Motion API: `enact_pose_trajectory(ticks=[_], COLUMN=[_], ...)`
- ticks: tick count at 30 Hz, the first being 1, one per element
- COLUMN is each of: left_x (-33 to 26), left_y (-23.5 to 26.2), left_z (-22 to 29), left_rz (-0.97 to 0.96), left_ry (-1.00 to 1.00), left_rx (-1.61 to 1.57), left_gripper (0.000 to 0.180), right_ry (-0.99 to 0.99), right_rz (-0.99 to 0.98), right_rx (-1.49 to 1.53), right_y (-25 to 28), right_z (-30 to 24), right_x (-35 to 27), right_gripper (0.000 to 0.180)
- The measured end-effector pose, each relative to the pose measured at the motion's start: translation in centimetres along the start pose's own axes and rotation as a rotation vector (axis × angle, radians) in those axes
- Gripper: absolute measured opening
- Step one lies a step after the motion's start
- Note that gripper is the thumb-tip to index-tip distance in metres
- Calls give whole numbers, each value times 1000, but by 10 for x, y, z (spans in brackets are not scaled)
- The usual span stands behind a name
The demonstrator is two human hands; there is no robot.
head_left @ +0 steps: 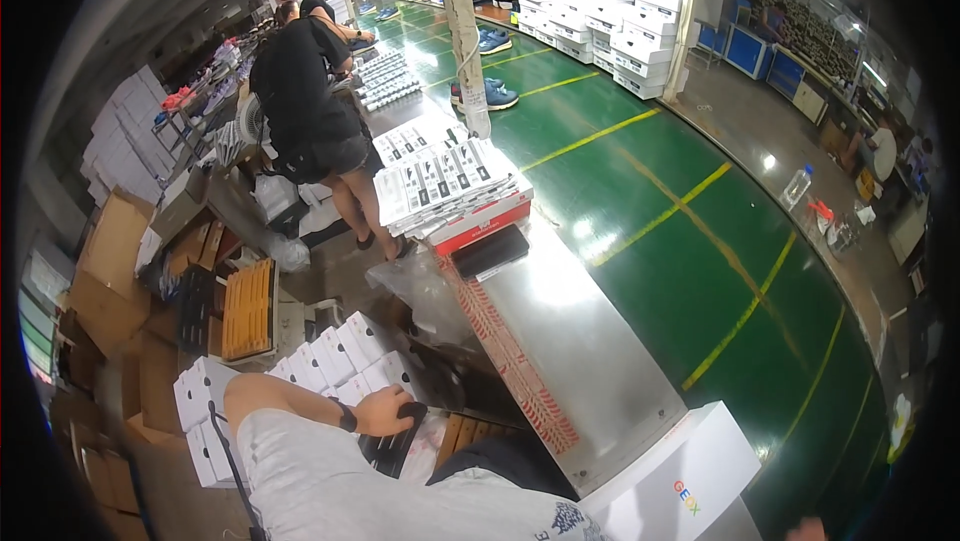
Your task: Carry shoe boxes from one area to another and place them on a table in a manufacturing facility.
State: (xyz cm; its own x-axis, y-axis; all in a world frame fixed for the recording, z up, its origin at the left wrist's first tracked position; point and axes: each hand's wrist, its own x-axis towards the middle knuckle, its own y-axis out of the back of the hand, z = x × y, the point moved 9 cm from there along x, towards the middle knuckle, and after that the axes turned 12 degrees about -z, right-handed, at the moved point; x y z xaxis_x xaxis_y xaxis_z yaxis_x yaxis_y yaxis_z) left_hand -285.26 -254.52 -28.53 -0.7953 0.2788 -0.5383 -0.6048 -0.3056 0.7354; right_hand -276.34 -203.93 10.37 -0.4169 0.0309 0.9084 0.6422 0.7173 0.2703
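Note:
My left hand (pixel 385 411), with a dark band at the wrist, reaches out beside the white boxes (pixel 330 359) stacked low at the left. Its fingers are curled over the end of a black slatted piece (pixel 392 451), whose lower part is hidden by my grey sleeve. Of my right hand (pixel 806 529), only a blurred bit shows at the lower edge. A closed white shoebox (pixel 690 476) with coloured lettering lies to the left of it, at the near end of the metal table (pixel 600 351).
Printed cardboard sheets (pixel 450 176) are piled on a red box (pixel 485 226), beside a dark flat tray (pixel 490 253). A green conveyor belt (pixel 640 201) with yellow lines runs along the right. A co-worker in black (pixel 305 91) stands ahead. Orange slats (pixel 248 309) and cartons (pixel 110 251) stand left.

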Motion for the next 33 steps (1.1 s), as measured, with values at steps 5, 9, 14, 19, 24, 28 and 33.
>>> enact_pose_trajectory(ticks=[5,9,14,19,24,28,33], left_x=[2,6,7,6,-4,27,81], left_y=[-1,0,-2,-7,-8,-4,53], left_z=[10,25,33,27,20,35,246], left_rz=[-95,-91,-143,-164,-137,-219,-168], left_ry=[-105,-262,-289,-240,-260,-434,-1115], left_rx=[115,216,247,201,200,163,-35], left_gripper=[53,50,43,34,33,35,37], right_ry=[-761,-790,-825,-787,-791,-842,-751], right_rz=[-957,-983,-932,-1034,-1034,-1076,-938], right_rx=[-262,-304,-465,-435,-350,-377,-479], right_y=[-116,-133,-134,-137,-138,-120,-70], right_z=[153,205,265,272,264,264,246], right_x=[-92,-121,-165,-178,-178,-181,-157], right_gripper=[49,55,71,64,61,64,71])
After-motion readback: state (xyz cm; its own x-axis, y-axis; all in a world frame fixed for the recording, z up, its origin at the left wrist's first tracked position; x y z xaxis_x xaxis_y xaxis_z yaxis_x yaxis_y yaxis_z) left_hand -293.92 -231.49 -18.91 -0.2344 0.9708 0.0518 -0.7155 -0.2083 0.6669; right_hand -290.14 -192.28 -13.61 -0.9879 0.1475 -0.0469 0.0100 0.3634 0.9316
